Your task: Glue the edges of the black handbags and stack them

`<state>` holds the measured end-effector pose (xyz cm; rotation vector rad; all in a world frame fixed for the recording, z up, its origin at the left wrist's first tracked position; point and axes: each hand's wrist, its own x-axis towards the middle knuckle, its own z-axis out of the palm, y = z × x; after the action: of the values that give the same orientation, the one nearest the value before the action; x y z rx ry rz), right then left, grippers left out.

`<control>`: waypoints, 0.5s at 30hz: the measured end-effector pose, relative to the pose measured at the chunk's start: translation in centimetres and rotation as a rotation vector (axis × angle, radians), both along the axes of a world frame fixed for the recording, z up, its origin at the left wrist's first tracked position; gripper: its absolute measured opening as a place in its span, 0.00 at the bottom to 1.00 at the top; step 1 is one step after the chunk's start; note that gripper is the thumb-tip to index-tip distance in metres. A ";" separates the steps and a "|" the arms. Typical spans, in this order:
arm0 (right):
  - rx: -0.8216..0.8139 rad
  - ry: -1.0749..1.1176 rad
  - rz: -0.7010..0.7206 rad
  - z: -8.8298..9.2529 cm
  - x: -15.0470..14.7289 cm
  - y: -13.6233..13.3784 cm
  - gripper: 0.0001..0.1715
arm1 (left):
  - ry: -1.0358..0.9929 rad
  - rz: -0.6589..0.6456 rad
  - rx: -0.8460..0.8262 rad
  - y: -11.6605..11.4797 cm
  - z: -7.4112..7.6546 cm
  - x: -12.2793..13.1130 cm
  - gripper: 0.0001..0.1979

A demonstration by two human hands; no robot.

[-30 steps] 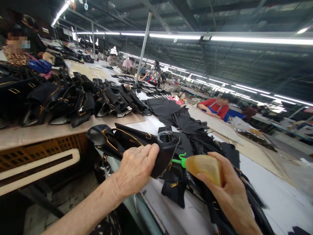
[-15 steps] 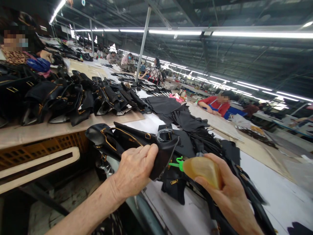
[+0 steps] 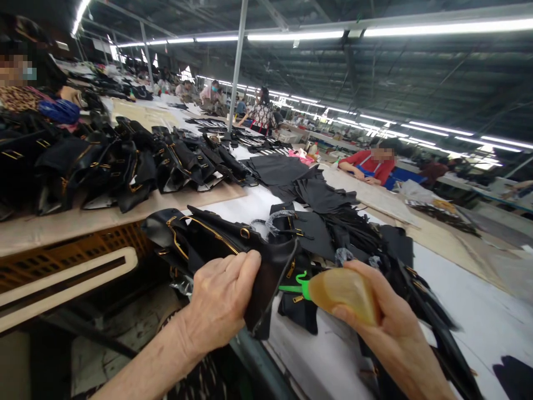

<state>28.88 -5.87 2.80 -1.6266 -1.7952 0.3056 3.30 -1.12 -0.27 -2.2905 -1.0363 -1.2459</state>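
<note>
My left hand (image 3: pixel 222 303) is closed around the edge of a black handbag (image 3: pixel 266 289) that has gold zippers and a gold ring. The bag's open end faces right, toward the bottle. In my right hand (image 3: pixel 387 316) is a squeeze bottle (image 3: pixel 343 291) of amber liquid, lying on its side with its green nozzle (image 3: pixel 293 289) pointing left. The nozzle's tip is at the bag's raw edge; whether it touches is unclear. Beneath and behind lie black pieces with gold zipper pulls and a plastic-wrapped handle (image 3: pixel 281 219).
Many black bags (image 3: pixel 95 161) crowd the table at the left, above an orange crate (image 3: pixel 83 253). Stacked black panels (image 3: pixel 283 172) lie further back on the white-covered table (image 3: pixel 453 300). A person in red (image 3: pixel 370 166) sits across; others work behind. A metal post (image 3: pixel 237 66) rises mid-view.
The nozzle has moved down and left along the bag's edge. My left hand and the bag's end have shifted slightly left and down, and the view has tilted a little.
</note>
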 end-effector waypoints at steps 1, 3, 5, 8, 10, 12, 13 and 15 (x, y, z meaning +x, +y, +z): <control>-0.006 0.004 -0.007 -0.1 0.0 -0.1 0.28 | -0.006 0.008 0.001 -0.2 -0.4 0.0 0.14; -0.018 0.017 -0.016 -0.4 0.1 -0.3 0.29 | -0.012 0.018 -0.010 -0.5 -1.0 -0.1 0.15; -0.023 0.029 -0.027 -0.7 0.2 -0.5 0.28 | -0.019 0.015 -0.012 -0.9 -1.6 -0.3 0.15; -0.040 0.035 -0.057 -0.9 0.4 -0.7 0.27 | -0.038 0.001 -0.010 -1.4 -2.1 -0.6 0.17; -0.054 0.048 -0.082 -1.0 0.5 -0.7 0.27 | -0.069 -0.008 -0.019 -1.8 -2.6 -0.8 0.18; -0.075 0.069 -0.117 -1.3 0.6 -0.8 0.28 | -0.118 -0.033 -0.058 -2.1 -3.0 -0.9 0.18; -0.084 0.082 -0.131 -1.4 0.6 -0.8 0.29 | -0.150 -0.049 -0.076 -2.3 -3.3 -0.9 0.17; -0.106 0.114 -0.152 -1.8 0.6 -0.8 0.30 | -0.191 -0.058 -0.130 -2.8 -3.7 -0.7 0.16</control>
<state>29.48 -6.66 1.03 -1.7718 -1.5843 0.4213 2.57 -3.87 -4.02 -2.3488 -1.1533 -1.4851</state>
